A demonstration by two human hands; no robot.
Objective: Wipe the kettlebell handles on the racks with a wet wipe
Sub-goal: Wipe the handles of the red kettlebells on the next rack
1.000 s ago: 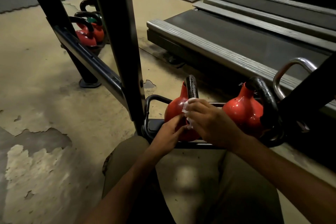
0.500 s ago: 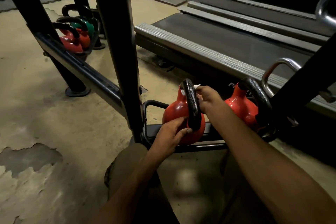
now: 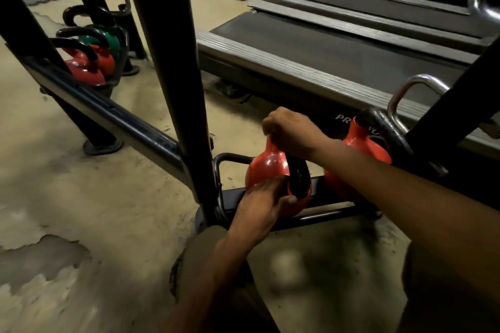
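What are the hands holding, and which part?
The right hand grips the top of the black handle on the red kettlebell; the left hand rests on its round body.

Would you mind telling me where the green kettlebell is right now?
In the head view, the green kettlebell sits at the upper left on the far rack, just behind two red kettlebells lined up in front of it.

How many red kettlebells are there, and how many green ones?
Red round kettlebells with black handles: 4
Green round kettlebell with black handle: 1
Total: 5
One more black handle at the back hides its ball, so it is not counted.
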